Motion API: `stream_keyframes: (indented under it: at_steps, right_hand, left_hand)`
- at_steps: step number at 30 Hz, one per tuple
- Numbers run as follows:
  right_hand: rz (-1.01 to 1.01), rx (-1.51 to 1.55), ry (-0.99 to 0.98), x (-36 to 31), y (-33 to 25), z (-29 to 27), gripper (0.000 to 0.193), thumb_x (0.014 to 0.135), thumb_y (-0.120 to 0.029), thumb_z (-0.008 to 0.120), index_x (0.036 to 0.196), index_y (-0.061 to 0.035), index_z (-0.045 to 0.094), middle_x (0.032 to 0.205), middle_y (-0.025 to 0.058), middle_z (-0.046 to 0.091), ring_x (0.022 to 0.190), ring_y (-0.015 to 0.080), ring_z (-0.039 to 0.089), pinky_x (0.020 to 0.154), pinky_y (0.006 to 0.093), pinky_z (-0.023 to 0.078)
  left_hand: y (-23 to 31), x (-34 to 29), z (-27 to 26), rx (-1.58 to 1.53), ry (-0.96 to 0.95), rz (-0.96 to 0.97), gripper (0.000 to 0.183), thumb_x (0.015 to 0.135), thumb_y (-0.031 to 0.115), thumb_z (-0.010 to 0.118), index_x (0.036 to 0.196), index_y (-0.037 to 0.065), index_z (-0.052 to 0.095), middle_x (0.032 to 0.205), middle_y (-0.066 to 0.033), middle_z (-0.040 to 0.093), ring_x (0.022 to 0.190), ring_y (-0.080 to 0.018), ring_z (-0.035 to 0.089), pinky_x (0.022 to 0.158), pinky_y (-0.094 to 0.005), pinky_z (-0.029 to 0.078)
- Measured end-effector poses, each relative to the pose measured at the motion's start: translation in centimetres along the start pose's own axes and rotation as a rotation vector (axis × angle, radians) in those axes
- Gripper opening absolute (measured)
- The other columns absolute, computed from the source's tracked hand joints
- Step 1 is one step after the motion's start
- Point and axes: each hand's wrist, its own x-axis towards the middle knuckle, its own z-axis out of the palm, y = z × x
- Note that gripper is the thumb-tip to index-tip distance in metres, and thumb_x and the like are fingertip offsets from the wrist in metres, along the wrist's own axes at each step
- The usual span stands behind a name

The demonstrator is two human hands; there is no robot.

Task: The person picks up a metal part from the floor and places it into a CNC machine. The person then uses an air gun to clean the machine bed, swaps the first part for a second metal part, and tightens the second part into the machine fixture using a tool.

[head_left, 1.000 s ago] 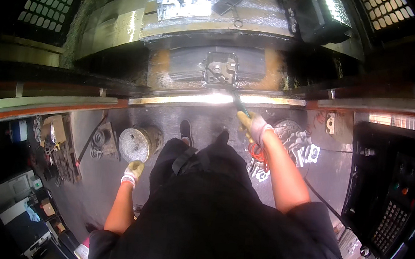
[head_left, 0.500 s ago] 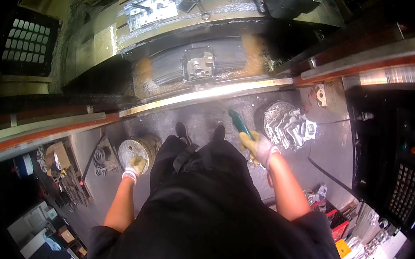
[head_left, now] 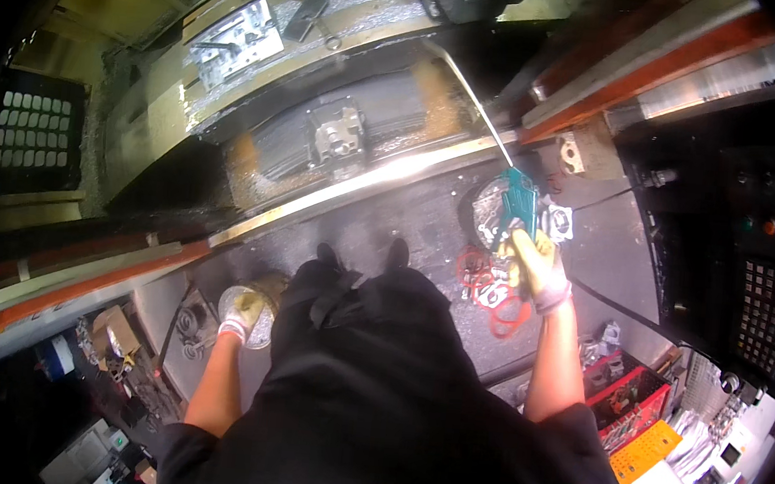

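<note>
My right hand (head_left: 537,269), in a pale yellow work glove, is closed around a green air blow gun (head_left: 520,198). A long thin metal nozzle (head_left: 478,107) runs from the gun up and left, over the bright sill and into the machine opening. Beneath the gun, silvery metal castings (head_left: 558,222) are partly hidden by it and my hand. My left hand (head_left: 243,311), also gloved, is above a round, light-coloured drum top (head_left: 262,332) at my left. Its fingers are too blurred to read, and I cannot tell whether it touches the drum.
Inside the machine sit a blocky metal casting (head_left: 337,134) and a bright fixture plate (head_left: 234,49). A red coiled hose (head_left: 510,317) hangs below my right hand. Right of me are a control panel (head_left: 767,275) with keys and a red crate (head_left: 622,401). Orange-edged doors flank the opening.
My right hand has moved right, turning the blow gun so its nozzle now shows, pointing into the machine. The red hose has come into sight. The view has shifted slightly; my left hand stays over the drum.
</note>
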Motion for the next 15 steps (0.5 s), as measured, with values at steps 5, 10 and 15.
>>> stream_keyframes:
  at_steps: [5, 10, 15]
  right_hand:
    - [-0.335, -0.096, -0.369, 0.2, -6.0, 2.5, 0.024, 0.097, -0.014, 0.059, 0.118, -0.0021, 0.063, 0.122, 0.0163, 0.068, 0.112, 0.0258, 0.064, 0.102, 0.0390, 0.046]
    - [-0.557, -0.388, 0.327, 10.3, -3.0, 6.4, 0.029, 0.097, -0.016, 0.057, 0.123, -0.0024, 0.059, 0.109, 0.0121, 0.070, 0.100, 0.0215, 0.066, 0.090, 0.0350, 0.051]
    - [-0.674, -0.234, 0.825, 18.5, -5.0, 5.7, 0.026, 0.095, -0.017, 0.061, 0.118, -0.0042, 0.060, 0.090, 0.0075, 0.068, 0.082, 0.0171, 0.064, 0.078, 0.0339, 0.052]
  left_hand:
    - [3.3, 0.7, 0.1, 0.043, 0.014, -0.004, 0.044, 0.090, 0.031, 0.072, 0.121, 0.001, 0.063, 0.115, -0.0138, 0.070, 0.108, -0.0253, 0.066, 0.096, -0.0362, 0.050]
    - [7.7, -0.2, -2.0, 0.039, 0.056, -0.057, 0.045, 0.091, 0.030, 0.070, 0.124, 0.000, 0.062, 0.117, -0.0147, 0.070, 0.109, -0.0252, 0.066, 0.096, -0.0355, 0.050]
    - [5.1, 0.6, -3.3, -0.023, 0.074, -0.073, 0.041, 0.092, 0.028, 0.070, 0.122, 0.002, 0.063, 0.116, -0.0120, 0.070, 0.107, -0.0242, 0.066, 0.095, -0.0355, 0.050]
